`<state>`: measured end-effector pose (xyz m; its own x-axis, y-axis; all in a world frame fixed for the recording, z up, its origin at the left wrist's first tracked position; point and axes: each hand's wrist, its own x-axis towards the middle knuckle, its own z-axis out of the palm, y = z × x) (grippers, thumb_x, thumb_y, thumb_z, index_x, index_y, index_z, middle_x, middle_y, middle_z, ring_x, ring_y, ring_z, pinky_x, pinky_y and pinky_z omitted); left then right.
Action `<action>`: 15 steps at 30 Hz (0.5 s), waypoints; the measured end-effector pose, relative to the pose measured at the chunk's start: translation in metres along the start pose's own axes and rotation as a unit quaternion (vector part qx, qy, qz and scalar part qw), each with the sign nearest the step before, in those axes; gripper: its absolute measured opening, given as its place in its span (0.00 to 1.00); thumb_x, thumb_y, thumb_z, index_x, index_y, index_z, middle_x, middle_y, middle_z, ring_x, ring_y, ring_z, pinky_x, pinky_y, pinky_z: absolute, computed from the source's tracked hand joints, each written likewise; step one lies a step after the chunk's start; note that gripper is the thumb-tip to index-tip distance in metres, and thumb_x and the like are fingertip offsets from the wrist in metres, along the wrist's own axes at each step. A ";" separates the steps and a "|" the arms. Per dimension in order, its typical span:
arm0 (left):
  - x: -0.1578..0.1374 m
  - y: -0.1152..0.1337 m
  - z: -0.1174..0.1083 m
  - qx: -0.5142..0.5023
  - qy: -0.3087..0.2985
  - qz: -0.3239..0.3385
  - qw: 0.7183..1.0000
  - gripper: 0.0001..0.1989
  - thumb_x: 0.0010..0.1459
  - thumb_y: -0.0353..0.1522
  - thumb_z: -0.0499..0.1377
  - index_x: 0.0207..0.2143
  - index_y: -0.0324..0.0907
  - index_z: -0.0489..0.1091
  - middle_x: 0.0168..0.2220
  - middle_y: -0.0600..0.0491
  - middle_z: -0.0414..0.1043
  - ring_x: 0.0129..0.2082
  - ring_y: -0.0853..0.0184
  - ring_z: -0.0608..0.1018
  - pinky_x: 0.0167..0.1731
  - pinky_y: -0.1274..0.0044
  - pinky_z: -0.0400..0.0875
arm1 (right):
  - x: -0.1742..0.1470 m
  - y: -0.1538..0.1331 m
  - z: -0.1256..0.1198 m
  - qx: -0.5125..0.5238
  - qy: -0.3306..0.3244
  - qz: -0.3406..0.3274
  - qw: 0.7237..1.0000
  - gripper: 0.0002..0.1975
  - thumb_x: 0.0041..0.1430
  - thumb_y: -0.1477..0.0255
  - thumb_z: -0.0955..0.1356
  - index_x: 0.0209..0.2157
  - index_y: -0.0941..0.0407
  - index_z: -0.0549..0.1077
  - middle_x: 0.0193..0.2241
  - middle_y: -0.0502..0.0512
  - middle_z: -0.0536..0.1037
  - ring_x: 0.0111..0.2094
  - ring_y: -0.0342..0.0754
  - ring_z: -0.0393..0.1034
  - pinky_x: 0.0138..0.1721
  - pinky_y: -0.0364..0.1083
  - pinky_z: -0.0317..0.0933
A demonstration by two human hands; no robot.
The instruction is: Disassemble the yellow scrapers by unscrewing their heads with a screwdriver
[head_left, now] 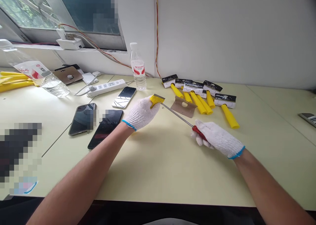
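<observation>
My left hand [142,112], in a white knit glove with a blue cuff edge, is closed around a yellow scraper [156,99] with a metal blade at its top. Most of the scraper's handle is hidden by the glove and forearm. In my gloved right hand [218,137] is a screwdriver [179,115], gripped by its red handle. Its long shaft slants up to the left, and the tip reaches the scraper's head. A tiny metal piece, perhaps a screw, shows just below the tip. Behind lies a brown folded card [183,107] with an oval hole.
Several yellow scrapers [230,116] with black-and-white header cards lie at the back right. Phones [82,119] and a power strip [107,87] are on the left of the table [172,172]. One water bottle [138,68] stands by the wall; another bottle [40,71] appears tilted at far left.
</observation>
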<state>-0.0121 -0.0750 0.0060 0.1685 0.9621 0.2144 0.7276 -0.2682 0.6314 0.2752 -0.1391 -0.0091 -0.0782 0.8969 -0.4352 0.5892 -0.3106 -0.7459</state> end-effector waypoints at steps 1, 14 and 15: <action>0.000 0.000 0.000 0.001 0.001 -0.002 1.000 0.16 0.68 0.36 0.55 0.27 0.46 0.55 0.21 0.57 0.56 0.26 0.68 0.66 0.30 0.76 0.57 | 0.000 0.000 0.000 0.000 0.011 0.000 1.000 0.33 0.69 0.40 0.60 0.32 0.55 0.74 0.23 0.53 0.74 0.21 0.43 0.59 0.23 0.44 0.51; -0.001 0.000 -0.002 -0.007 0.002 0.004 1.000 0.11 0.70 0.33 0.56 0.31 0.42 0.66 0.23 0.57 0.64 0.24 0.71 0.65 0.27 0.77 0.58 | 0.001 -0.001 0.001 -0.053 0.067 -0.012 0.996 0.27 0.61 0.43 0.71 0.32 0.54 0.70 0.22 0.50 0.72 0.20 0.42 0.60 0.23 0.44 0.52; -0.001 0.000 -0.001 -0.010 0.006 0.009 1.000 0.11 0.71 0.34 0.58 0.33 0.40 0.69 0.26 0.56 0.68 0.26 0.71 0.68 0.28 0.77 0.62 | 0.001 -0.002 0.002 -0.061 0.063 -0.013 0.996 0.27 0.60 0.43 0.72 0.33 0.54 0.70 0.22 0.50 0.72 0.19 0.41 0.59 0.22 0.44 0.52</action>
<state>-0.0130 -0.0756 0.0064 0.1734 0.9562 0.2360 0.7105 -0.2874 0.6423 0.2724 -0.1384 -0.0090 0.0029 0.9389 -0.3441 0.6817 -0.2536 -0.6862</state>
